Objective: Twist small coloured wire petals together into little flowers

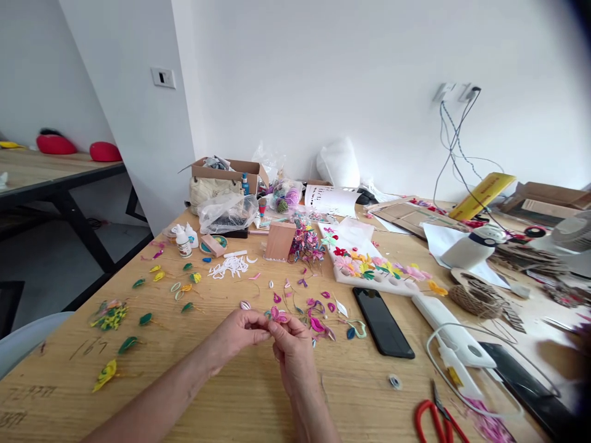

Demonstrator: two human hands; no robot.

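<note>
My left hand [244,332] and my right hand [292,344] meet above the wooden table, fingertips pinched together on a small pink flower piece [278,314]. Its lower part is hidden by my fingers. Just behind my left fingers lies a striped oval piece [245,305]. Beyond and to the right of my right hand, small magenta petals [316,323], a white leaf shape [341,307] and a dark blue petal [351,333] are scattered, some with thin stems. Green leaves [146,319] and yellow pieces [106,373] on wire stems lie to the left.
A black phone [383,322], a white power strip [455,332] with a cable, and red-handled scissors [438,415] lie to the right. A foam block [373,280] holds colourful flowers. Glue bottles [183,241], a wooden block [279,240] and a cardboard box [249,167] stand farther back.
</note>
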